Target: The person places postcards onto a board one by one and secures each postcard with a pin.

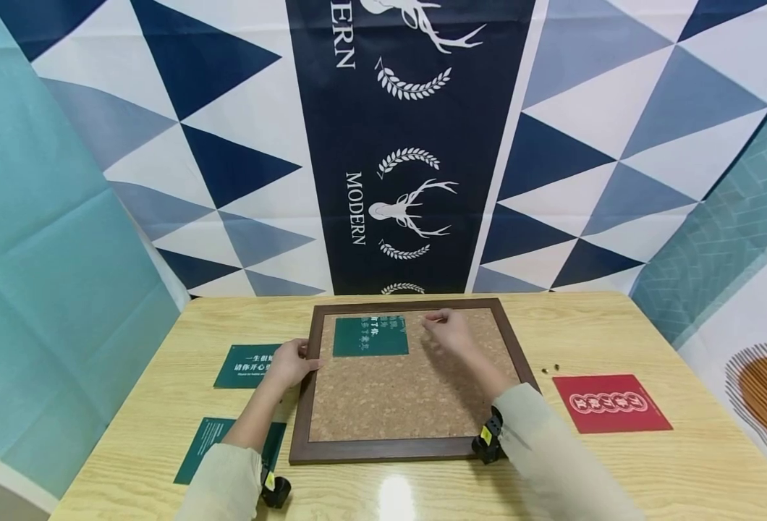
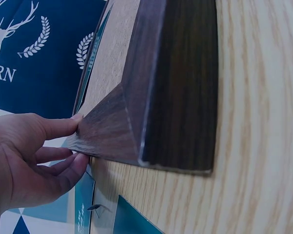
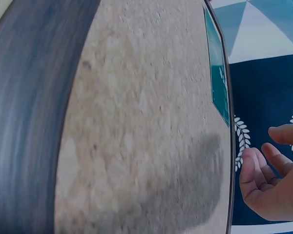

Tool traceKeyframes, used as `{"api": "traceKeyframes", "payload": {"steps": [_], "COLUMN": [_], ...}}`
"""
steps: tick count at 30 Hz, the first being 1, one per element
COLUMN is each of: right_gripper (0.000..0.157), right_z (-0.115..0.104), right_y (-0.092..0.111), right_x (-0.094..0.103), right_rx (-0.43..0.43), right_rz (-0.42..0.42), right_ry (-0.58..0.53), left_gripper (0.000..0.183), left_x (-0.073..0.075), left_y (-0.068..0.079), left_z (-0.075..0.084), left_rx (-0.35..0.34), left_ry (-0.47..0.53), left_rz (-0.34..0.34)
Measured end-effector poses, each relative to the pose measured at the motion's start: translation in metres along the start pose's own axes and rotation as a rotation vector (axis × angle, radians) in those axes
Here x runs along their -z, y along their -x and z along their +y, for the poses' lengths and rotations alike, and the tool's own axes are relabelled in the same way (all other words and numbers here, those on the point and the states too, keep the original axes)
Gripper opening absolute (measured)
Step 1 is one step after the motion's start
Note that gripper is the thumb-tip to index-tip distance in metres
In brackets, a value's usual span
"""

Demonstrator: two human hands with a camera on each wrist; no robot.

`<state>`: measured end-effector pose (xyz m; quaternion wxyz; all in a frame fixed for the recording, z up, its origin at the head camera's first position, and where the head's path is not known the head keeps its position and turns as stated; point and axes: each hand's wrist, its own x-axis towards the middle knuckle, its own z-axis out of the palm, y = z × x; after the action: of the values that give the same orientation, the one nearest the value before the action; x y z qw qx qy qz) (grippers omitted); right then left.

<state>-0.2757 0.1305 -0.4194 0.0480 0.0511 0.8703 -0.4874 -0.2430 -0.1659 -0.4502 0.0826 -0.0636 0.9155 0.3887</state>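
Observation:
A cork board with a dark brown wooden frame lies on the table. My left hand pinches the frame's left side, thumb on top and fingers at the outer edge, as the left wrist view shows at the frame. On the cork's upper left lies a green card with white lettering. My right hand hovers just right of that card, above the cork. In the right wrist view this hand has its fingers loosely bent, thumb apart from them, with nothing visible between.
Left of the board lie a green card and another green card, both partly covered by my left arm. A red card lies to the right, with small pins above it. One pushpin shows near my left hand.

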Motion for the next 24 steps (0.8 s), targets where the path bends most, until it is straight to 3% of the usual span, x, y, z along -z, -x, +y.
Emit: {"api": "traceKeyframes", "payload": {"steps": [24], "right_gripper": [0.035], "right_z": [0.012], "right_y": [0.014], "right_x": [0.057], "right_rx": [0.04], "right_rz": [0.014], "right_ry": [0.085], "left_gripper": [0.058], "left_x": [0.001], "left_y": [0.001], "left_z": [0.0], "left_rx": [-0.013], "left_ry": [-0.013], "left_rz": [-0.004]}}
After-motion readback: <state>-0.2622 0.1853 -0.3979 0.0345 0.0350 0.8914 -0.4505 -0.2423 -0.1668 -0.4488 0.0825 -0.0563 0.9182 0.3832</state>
